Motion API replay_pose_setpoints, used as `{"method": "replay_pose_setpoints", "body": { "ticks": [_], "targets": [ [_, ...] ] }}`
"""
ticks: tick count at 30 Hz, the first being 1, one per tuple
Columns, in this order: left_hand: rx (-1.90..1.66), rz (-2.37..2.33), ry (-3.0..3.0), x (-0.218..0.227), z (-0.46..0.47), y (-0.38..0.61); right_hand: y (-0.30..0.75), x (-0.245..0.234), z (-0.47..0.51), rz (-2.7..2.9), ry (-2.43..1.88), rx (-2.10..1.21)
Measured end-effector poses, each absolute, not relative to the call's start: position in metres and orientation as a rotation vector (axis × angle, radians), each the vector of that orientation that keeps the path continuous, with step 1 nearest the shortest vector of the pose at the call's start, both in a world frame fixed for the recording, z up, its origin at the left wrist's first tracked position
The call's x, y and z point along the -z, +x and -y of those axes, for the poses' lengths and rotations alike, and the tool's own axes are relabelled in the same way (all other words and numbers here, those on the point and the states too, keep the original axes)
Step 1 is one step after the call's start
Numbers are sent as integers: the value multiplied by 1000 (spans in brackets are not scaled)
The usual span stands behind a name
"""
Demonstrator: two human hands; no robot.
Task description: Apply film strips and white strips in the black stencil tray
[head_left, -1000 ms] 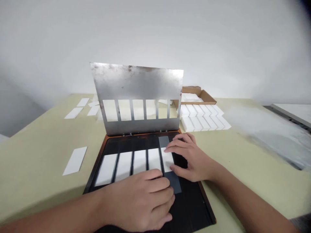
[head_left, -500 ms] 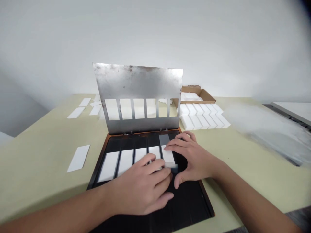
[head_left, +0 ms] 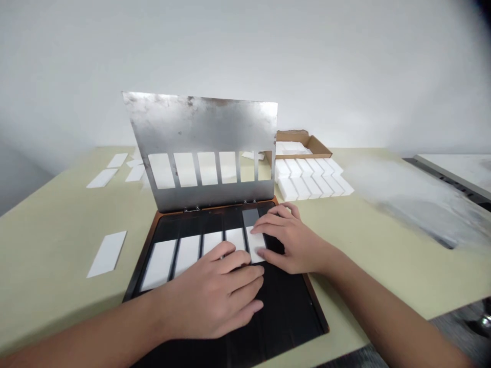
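Observation:
A black tray (head_left: 291,317) with an orange rim lies in front of me, its steel slotted lid (head_left: 199,128) standing upright at the back. Several white rectangular tiles (head_left: 159,258) lie side by side in the tray's slots. My left hand (head_left: 218,294) rests flat on the tiles' near ends, fingers stretched out. My right hand (head_left: 291,240) lies with its fingers spread over the rightmost white tile (head_left: 253,244), fingertips on its far end and thumb at its near end.
A single white tile (head_left: 107,254) lies on the yellow-green table (head_left: 383,240) left of the tray, more tiles (head_left: 103,178) at far left. Rows of white blocks (head_left: 312,176) and a cardboard box (head_left: 303,140) sit behind right. A grey board (head_left: 456,171) is at far right.
The rightmost tile slid further back into line with the others, covering the grey strip that showed. Both hands moved slightly away from me with it; the view shifted a little.

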State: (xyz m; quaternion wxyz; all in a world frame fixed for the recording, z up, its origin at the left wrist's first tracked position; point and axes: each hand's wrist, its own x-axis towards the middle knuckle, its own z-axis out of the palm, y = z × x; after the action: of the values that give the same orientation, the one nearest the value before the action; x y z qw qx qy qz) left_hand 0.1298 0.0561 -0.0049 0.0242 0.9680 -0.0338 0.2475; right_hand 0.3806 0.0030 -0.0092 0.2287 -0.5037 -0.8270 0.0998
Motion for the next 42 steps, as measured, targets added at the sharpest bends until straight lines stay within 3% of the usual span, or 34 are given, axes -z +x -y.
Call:
{"method": "replay_pose_setpoints", "body": {
  "ticks": [14, 42],
  "targets": [
    [-588, -154, 3052, 12, -53, 133, 379, 17, -8, 2212, -1408, -249],
    [-644, -496, 3027, 15, -60, 130, 380, 19, -9, 2223, -1348, -315]
  ]
}}
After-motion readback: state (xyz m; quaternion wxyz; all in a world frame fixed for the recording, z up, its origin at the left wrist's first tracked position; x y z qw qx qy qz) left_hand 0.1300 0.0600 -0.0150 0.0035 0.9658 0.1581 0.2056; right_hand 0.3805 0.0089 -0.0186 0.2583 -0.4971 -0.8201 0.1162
